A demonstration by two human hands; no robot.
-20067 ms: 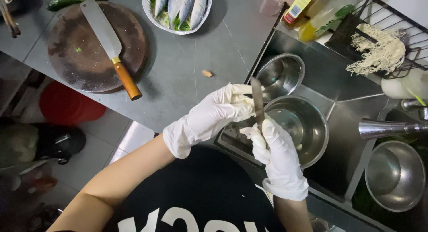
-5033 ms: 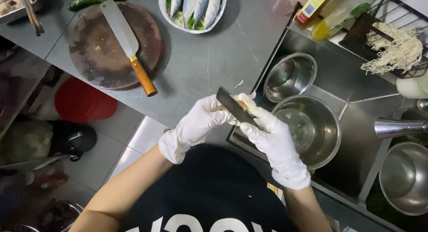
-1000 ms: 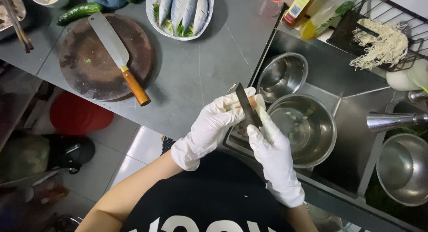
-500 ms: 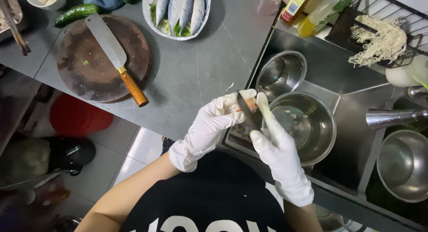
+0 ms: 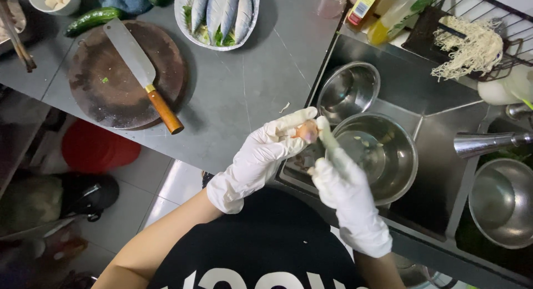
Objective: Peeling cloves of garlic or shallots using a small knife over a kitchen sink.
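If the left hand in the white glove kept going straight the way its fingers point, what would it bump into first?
The left hand points up and to the right, pinching a small pinkish-brown piece. Straight on, it would probably first meet the smaller steel bowl in the sink, though the hand may be passing above it; depth is unclear.

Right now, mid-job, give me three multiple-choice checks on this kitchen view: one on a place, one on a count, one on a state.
1. Where does the cleaver lie?
A. On the round wooden board
B. In the sink
C. On the fish plate

2. How many whole fish lie on the plate?
A. One
B. Four
C. Eight

3. What is the left hand doing?
A. Resting flat on the counter
B. Pinching a small pinkish bulb
C. Gripping the cleaver handle

Answers:
1 A: its blade lies across the round wooden board.
2 B: four silvery bodies lie side by side.
3 B: gloved fingertips hold the small pinkish bulb above the steel bowl, the right hand alongside.
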